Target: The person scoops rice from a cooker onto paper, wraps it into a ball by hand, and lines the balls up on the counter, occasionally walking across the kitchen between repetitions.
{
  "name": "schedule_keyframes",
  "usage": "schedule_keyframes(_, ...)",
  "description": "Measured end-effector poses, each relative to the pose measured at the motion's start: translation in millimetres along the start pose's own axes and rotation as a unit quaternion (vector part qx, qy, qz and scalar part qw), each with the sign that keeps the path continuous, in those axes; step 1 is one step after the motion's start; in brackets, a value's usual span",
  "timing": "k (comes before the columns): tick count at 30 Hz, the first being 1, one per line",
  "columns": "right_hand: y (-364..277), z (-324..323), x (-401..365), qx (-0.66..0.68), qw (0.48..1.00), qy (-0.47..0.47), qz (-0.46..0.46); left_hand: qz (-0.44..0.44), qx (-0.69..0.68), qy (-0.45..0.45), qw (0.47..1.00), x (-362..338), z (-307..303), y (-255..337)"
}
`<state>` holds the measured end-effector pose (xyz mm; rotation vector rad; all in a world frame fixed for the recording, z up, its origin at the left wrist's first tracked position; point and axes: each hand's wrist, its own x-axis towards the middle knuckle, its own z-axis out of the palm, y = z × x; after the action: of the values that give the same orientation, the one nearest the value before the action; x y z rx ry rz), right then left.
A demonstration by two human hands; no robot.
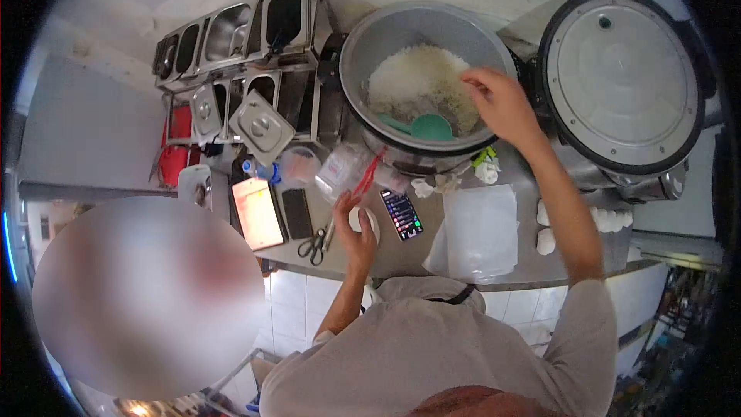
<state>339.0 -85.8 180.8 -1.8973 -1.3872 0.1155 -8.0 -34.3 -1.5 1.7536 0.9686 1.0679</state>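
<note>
My right hand (498, 104) is over the right side of a large rice cooker pot (359, 54). Its fingers are curled together above the white rice (417, 66), and whatever they may hold is hidden. A green scoop (431, 127) lies in the pot, low against the near wall. Near the counter's front, my left hand (355, 235) has its thumb and fingers apart and appears to hold nothing. Just beyond its fingertips are red strings (368, 177) beside a clear plastic bag or container (340, 171).
The cooker's round lid (621, 77) stands open at right. White plastic sheets (482, 228), a lit phone (401, 215), scissors (312, 247), a dark phone (296, 214) and a bright tablet (258, 212) lie along the counter. Metal food pans (228, 31) and a loose pan lid (262, 127) are at left.
</note>
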Motion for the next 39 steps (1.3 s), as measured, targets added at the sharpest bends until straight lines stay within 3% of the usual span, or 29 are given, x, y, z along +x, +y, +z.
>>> schedule_keyframes(2,27.8,36.5,52.0,-0.163,0.959,-0.213,0.088,-0.001,-0.009,0.005,1.0,17.3,-7.1,-4.1)
schedule_keyframes(4,51.7,76.3,76.4,-0.314,0.831,-0.434,0.149,-0.037,-0.04,-0.014,0.998,36.4,-9.9,-2.1)
schedule_keyframes(6,60.2,106.8,77.0,-0.358,0.701,-0.596,0.158,-0.074,-0.098,-0.022,0.992,50.2,-4.2,-4.8)
schedule_keyframes(9,94.1,130.2,62.5,-0.336,0.651,-0.663,0.153,-0.077,-0.152,-0.046,0.984,73.7,4.1,-10.4)
schedule_keyframes(12,90.0,134.4,56.8,-0.336,0.7,-0.577,0.253,-0.087,-0.182,-0.06,0.978,86.7,12.2,-23.6)
schedule_keyframes(15,97.1,137.2,61.0,-0.253,0.703,-0.564,0.352,-0.121,-0.205,-0.079,0.968,94.9,16.5,-32.2)
schedule_keyframes(17,97.3,131.3,68.3,-0.114,0.754,-0.51,0.398,-0.124,-0.214,-0.079,0.966,94.7,16.7,-37.5)
schedule_keyframes(19,90.3,128.0,75.2,-0.076,0.789,-0.486,0.368,-0.133,-0.235,-0.08,0.959,95.8,17.3,-40.6)
schedule_keyframes(21,69.9,145.8,93.2,-0.141,0.81,-0.506,0.262,-0.137,-0.241,-0.086,0.957,95.7,18.2,-40.9)
schedule_keyframes(23,70.7,175.6,80.7,-0.153,0.914,-0.359,0.108,-0.132,-0.231,-0.1,0.959,97.1,19.0,-41.1)
schedule_keyframes(25,25.5,191.5,107.1,-0.198,0.871,-0.423,0.151,-0.128,-0.246,-0.1,0.956,96.3,20.8,-40.6)
schedule_keyframes(28,38.2,230.8,95.3,-0.252,0.852,-0.443,0.117,-0.111,-0.24,-0.106,0.959,99.8,14.5,-33.7)
schedule_keyframes(31,51.6,245.5,81.6,-0.254,0.867,-0.413,0.113,-0.114,-0.232,-0.096,0.961,97.7,6.6,-28.4)
schedule_keyframes(34,30.7,218.4,99.9,-0.263,0.879,-0.342,0.205,-0.111,-0.232,-0.09,0.962,94.8,-0.5,-32.5)
schedule_keyframes(38,59.4,153.7,106.3,-0.133,0.962,-0.197,0.131,-0.12,-0.214,-0.091,0.965,88.1,-5.8,-36.6)
schedule_keyframes(39,57.9,134.6,110.9,-0.122,0.959,-0.208,0.149,-0.119,-0.206,-0.095,0.967,88.6,-3.9,-36.3)
